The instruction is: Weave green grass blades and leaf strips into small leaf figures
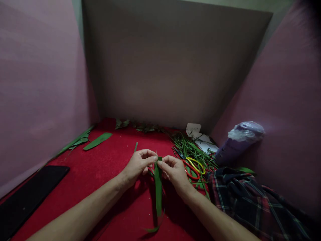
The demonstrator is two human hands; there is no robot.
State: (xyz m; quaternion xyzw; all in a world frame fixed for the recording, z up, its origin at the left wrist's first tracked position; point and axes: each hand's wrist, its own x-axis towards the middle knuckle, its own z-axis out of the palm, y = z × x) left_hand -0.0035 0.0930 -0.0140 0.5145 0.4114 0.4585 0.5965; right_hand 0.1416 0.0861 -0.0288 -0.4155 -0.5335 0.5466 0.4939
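Both hands meet over the red surface, pinching the top of a long green leaf strip (158,192) that hangs down toward me. The thumb and index finger of my left hand (140,164) close on its upper left edge. On the other side, the fingers of my right hand (175,170) are closed on the same upper end. A thin curled strip dangles below the leaf. Just right of my right hand lie scissors (193,166) with red and yellow handles, on a pile of green leaf trimmings (187,144). My fingers hide part of the strip's top.
A cut leaf piece (97,141) and more leaves (80,140) lie at left, near a black flat object (32,194). White papers (204,142), a plastic-topped purple object (238,140) and plaid cloth (245,197) are at right. Walls enclose the red surface (110,164).
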